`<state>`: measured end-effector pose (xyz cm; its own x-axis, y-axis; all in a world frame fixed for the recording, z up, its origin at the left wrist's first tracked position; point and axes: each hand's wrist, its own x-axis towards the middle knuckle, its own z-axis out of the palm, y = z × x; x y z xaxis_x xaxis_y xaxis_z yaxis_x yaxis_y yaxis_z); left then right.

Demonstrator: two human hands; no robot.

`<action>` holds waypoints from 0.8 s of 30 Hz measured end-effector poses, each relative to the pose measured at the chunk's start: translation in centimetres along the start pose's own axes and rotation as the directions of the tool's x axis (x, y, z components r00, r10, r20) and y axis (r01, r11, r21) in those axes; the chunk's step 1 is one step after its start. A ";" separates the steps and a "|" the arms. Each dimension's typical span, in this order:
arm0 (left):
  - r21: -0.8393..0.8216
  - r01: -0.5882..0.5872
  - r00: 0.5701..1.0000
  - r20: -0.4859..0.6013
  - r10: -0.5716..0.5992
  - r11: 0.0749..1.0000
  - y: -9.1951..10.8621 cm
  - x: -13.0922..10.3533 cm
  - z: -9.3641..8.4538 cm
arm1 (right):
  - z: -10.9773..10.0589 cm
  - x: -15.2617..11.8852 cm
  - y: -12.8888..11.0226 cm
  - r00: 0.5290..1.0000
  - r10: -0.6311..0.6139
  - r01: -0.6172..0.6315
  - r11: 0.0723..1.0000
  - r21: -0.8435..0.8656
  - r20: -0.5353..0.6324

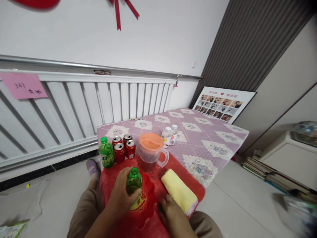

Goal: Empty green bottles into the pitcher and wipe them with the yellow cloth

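My left hand (pixel 125 188) is wrapped around a green plastic bottle (pixel 134 181). The bottle stands upright over a red scalloped tray (pixel 148 198) with a yellow printed design, and its mouth is uncapped. Low on the right, my right hand (pixel 172 210) has its fingers curled over the red surface, beside a folded yellow towel (pixel 179 191). A bit of a small green cap (pixel 161 209) shows at its fingers, mostly hidden. Just beyond the left hand is a clear pitcher (pixel 148 163) with an orange lid (pixel 151 142), partly filled with brownish liquid.
A capped green bottle (pixel 106 153) and several opened red cans (pixel 119 152) stand left of the pitcher. Two small white bottles (pixel 166 137) are behind it on the flowered tablecloth (pixel 198 132). A white radiator (pixel 111 102) runs along the wall; a photo board (pixel 223 104) leans at the back right.
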<state>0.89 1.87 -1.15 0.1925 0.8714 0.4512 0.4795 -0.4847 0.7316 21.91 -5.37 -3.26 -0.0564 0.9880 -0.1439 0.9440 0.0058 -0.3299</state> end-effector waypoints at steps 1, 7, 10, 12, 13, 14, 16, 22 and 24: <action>0.006 0.009 1.000 -0.005 -0.009 1.000 0.1 0.0 0.0 | 0.2 0.0 0.1 1.000 0.009 -0.009 1.000 -0.006 0.004; 0.025 0.067 0.995 -0.080 -0.065 0.997 0.5 0.1 0.4 | -0.8 -0.3 0.4 0.998 -0.026 0.029 0.999 0.038 -0.060; 0.013 0.084 0.992 -0.094 -0.082 0.996 0.6 0.2 0.4 | -3.0 0.1 1.0 0.973 -0.071 0.109 0.980 0.166 -0.220; -0.008 0.091 0.992 -0.082 -0.091 0.996 0.5 0.2 0.2 | -4.7 0.9 1.6 0.939 -0.027 0.124 0.956 0.265 -0.344; -0.028 0.098 0.992 -0.077 -0.100 0.995 0.4 0.2 0.1 | -5.6 1.4 2.0 0.919 0.026 0.113 0.938 0.327 -0.393; -0.055 0.111 0.991 -0.069 -0.115 0.992 0.4 0.2 0.0 | -6.5 1.9 2.3 0.903 0.087 0.098 0.911 0.401 -0.420; -0.125 0.145 0.987 -0.043 -0.152 0.981 0.3 0.1 -0.2 | -8.1 3.3 2.9 0.877 0.208 0.091 0.814 0.574 -0.433; -0.314 0.207 0.978 0.043 -0.204 0.927 0.2 0.1 -0.1 | -10.4 7.3 2.7 0.883 0.268 0.175 0.574 0.800 -0.385; -0.347 0.232 0.973 0.081 -0.217 0.909 0.1 0.1 0.1 | -10.2 8.2 2.1 0.894 0.262 0.185 0.525 0.831 -0.364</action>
<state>1.07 1.91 -1.05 0.1526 0.9590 0.2388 0.1837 -0.2649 0.9466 26.74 4.35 4.40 0.3155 0.9407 0.1247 0.2150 0.0571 -0.9749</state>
